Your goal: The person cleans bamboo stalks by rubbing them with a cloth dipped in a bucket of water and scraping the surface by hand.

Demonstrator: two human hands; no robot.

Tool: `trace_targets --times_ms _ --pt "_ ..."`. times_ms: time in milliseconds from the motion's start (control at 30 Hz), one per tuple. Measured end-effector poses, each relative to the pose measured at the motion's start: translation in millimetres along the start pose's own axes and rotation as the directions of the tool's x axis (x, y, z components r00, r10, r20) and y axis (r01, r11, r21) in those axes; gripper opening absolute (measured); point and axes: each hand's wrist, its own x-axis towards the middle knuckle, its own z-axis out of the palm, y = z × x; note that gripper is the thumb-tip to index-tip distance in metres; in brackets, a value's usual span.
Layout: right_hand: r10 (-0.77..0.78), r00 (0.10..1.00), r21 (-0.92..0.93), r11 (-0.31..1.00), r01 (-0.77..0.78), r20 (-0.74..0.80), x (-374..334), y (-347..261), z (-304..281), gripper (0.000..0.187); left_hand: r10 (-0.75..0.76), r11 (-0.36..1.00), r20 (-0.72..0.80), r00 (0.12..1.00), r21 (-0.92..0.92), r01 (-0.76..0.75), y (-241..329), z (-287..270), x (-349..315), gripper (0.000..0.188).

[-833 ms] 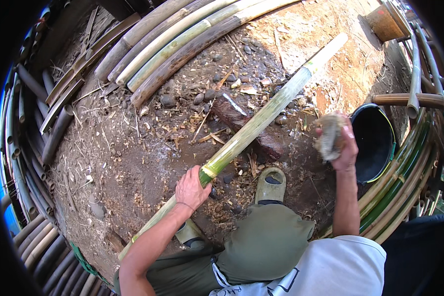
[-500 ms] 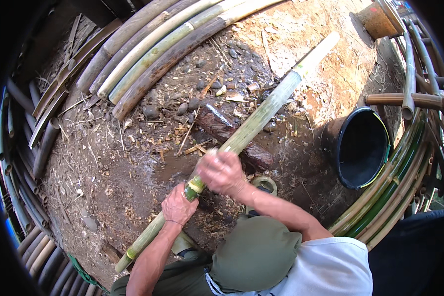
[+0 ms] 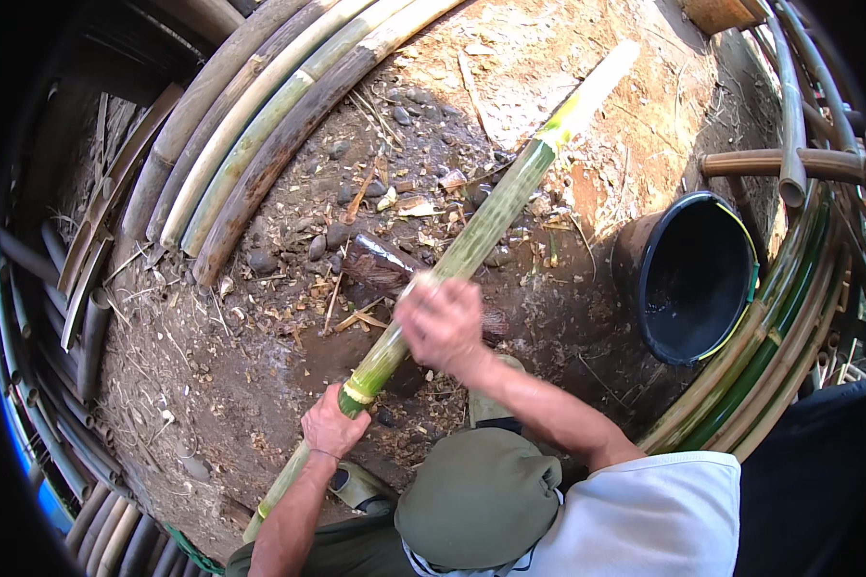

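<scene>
A long green bamboo pole (image 3: 496,216) slants from the lower left to the upper right, its far end pale in bright sun. My left hand (image 3: 334,423) is wrapped round it just below a pale node ring. Farther up the pole, my right hand (image 3: 443,324) lies closed over it, slightly smeared by motion. Whether a small thing sits between those fingers and the pole cannot be told. Beneath the pole, a wet dark log (image 3: 380,264) lies across the ground. The pole's near end runs beside my left forearm.
A black bucket (image 3: 635,279) stands at the right, tilted in view. Bamboo poles (image 3: 765,356) curve behind it, and a rack (image 3: 784,163) rises above. Thick poles (image 3: 260,125) lie at the far left, with stacked dark poles (image 3: 53,380) along the left edge. Stones and chips litter the soil.
My right hand has slid up the pole, away from my left hand, which keeps its grip below the node. The whole view has shifted slightly.
</scene>
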Motion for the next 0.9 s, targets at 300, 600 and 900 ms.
trace_targets --times_ms 300,600,900 --pt "0.176 0.95 -0.268 0.932 -0.244 -0.257 109.2 251.4 -55.6 0.026 0.115 0.951 0.316 0.942 -0.309 -0.013 -0.1 -19.0 24.1 0.044" --pt "-0.099 0.995 0.132 0.987 0.094 0.028 -48.0 -62.7 6.5 0.013 0.303 0.952 -0.082 0.949 -0.027 -0.306 -4.1 11.0 -7.0 0.072" --pt "0.23 0.963 -0.221 0.941 -0.257 -0.139 125.4 251.9 -62.7 0.022 -0.034 0.999 -0.06 0.998 -0.008 0.034 40.5 17.6 6.0 0.05"
